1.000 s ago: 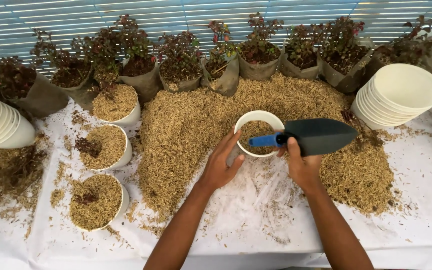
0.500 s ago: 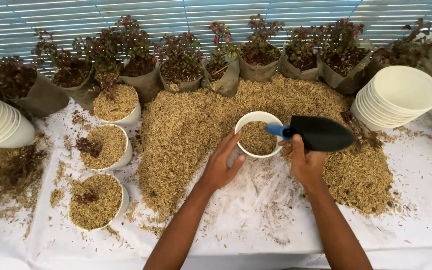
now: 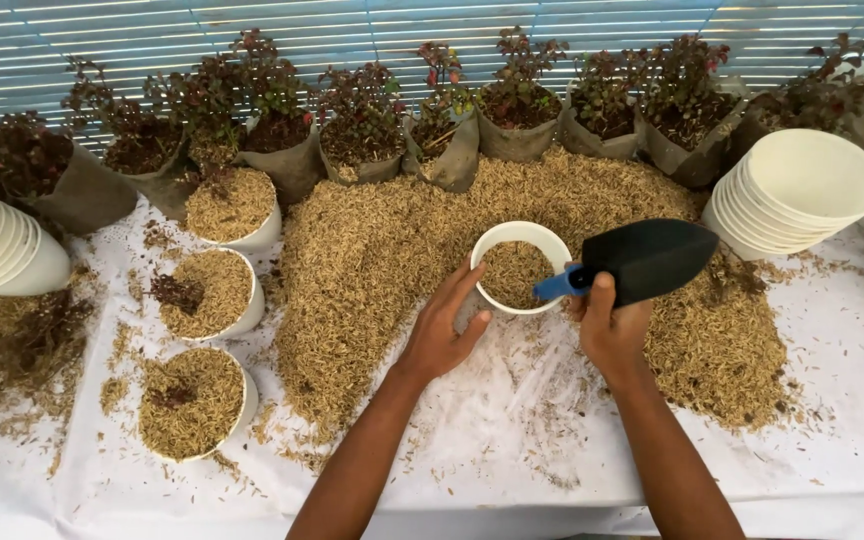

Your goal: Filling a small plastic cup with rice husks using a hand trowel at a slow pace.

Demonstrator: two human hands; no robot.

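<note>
Two hands work: my left hand [image 3: 444, 335] cups the light, stiff pot [image 3: 523, 266] by its side, fingers spread; my right hand [image 3: 607, 330] grips the scoop [image 3: 642, 262].

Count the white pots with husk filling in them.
4, maybe more: three pots at left, one pot between the hands; another at the right edge is cut off.

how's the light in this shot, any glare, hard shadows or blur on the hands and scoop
Head view: soft, even daylight from the slatted blind behind the plants; shadows under the left hand and right hand are faint. The white cloth is bright but keeps its wrinkles; no harsh glare. The black scoop and white pot look sharp, with no clear motion blur. The blind's slats bow slightly, suggesting wide-angle distortion.
</note>
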